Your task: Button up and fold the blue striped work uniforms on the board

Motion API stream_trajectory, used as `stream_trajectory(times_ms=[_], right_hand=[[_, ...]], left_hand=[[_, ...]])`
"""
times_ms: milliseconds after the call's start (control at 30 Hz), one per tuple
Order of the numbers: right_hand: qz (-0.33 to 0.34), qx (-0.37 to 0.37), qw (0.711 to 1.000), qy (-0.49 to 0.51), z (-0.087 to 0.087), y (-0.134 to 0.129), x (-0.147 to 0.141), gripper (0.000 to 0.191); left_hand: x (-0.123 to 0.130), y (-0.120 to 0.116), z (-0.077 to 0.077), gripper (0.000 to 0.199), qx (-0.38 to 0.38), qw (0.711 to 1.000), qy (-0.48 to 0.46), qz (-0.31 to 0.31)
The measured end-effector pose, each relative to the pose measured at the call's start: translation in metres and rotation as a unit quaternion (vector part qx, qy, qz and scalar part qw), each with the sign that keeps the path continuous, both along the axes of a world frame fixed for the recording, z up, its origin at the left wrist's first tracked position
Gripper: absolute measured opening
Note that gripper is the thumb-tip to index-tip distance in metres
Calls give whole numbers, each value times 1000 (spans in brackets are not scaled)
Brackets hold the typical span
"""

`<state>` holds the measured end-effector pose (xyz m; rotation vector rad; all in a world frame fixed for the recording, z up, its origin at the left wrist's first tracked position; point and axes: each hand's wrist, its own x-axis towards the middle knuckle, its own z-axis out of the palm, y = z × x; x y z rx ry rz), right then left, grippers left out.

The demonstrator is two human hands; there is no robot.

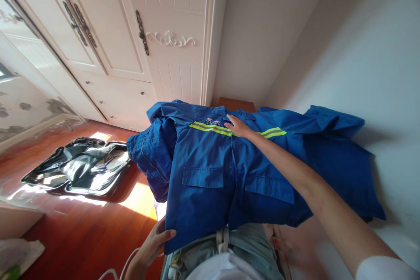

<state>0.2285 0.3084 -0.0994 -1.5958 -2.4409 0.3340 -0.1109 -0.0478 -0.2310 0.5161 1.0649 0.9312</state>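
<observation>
A blue work jacket point(203, 201) with yellow-green reflective stripes lies spread out in front of me, its collar at the far side and its hem toward my body. My left hand point(159, 238) pinches the jacket's lower left corner, thumb on top and fingers underneath. Near the collar, my right hand point(239, 127) rests on the front with its fingers stretched out, close to a small white embroidered logo point(213, 121). Another blue garment point(155, 153) hangs beneath the left sleeve. What supports the jacket is mostly hidden by it.
An opened suitcase point(82, 166) with bags and other items lies on the reddish wooden floor point(85, 232) to the left. A white wardrobe point(124, 43) stands behind, and a wall point(361, 52) is on the right. A white cable point(129, 256) runs beside my left wrist.
</observation>
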Motion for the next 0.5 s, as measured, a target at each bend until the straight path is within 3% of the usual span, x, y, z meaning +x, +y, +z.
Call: stream_trajectory(times_ms=[100,167,267,367,433,500], right_hand=[[45,28,998,-24,10,-71,37,79],[24,98,994,-35,12,-126,70,75],[-141,219,965,14,5,-208,119,64],[-344,331,871,117,-22,-277,152,59],[-441,322,817,182,-48,-310,162,64],[-490,255,792,260,-76,-331,165,73]], left_hand=[[3,-4,-4,43,-18,999,36,20],[4,-4,-8,44,-32,996,70,46],[5,0,-14,50,-49,989,96,97],[9,5,-16,55,-60,985,111,116],[12,6,-15,55,-61,984,123,111],[12,4,-13,56,-59,986,125,98]])
